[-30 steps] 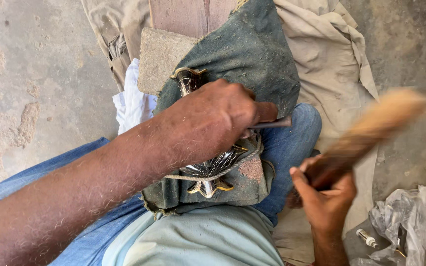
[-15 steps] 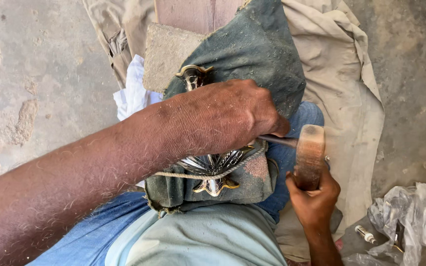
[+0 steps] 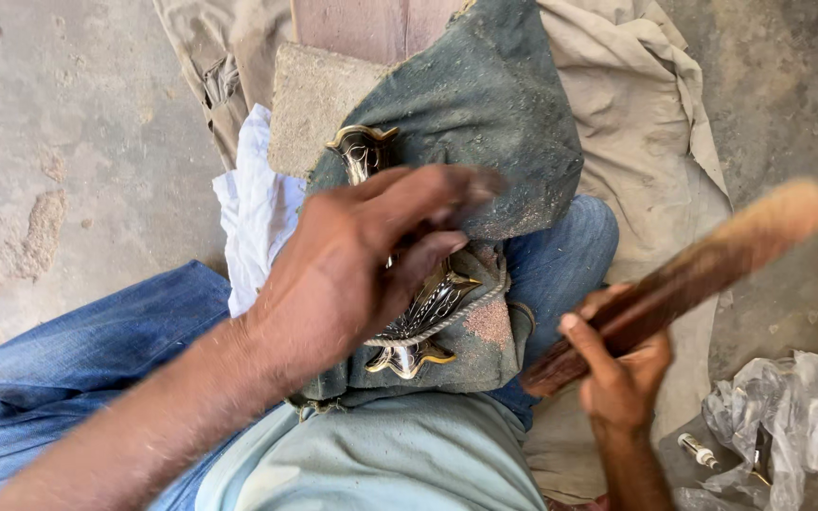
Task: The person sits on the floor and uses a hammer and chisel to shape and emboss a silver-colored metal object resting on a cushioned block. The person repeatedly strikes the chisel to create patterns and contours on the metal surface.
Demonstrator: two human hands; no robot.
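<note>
On lap: left hand [image 3: 352, 274] fingers spread loose over embossed silver-gold metal piece [image 3: 418, 312], gripping nothing; right hand [image 3: 622, 364] fingers clenched round brown wooden mallet [image 3: 693, 274]. Risk: mallet striking fingers; unheld piece slipping off dusty grey-green cloth pad [image 3: 485, 104].

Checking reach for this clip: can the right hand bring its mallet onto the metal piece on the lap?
Probably not cleanly: the left hand covers most of the metal piece; the right hand holds the mallet off to the side.

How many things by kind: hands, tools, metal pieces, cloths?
Hands: 2, left hand and right hand
Wooden mallet: 1, in the right hand
Engraved metal piece: 1, under the left hand
Cloths: 3, dusty green cloth, white cloth, beige cloth
Total: 7
</note>
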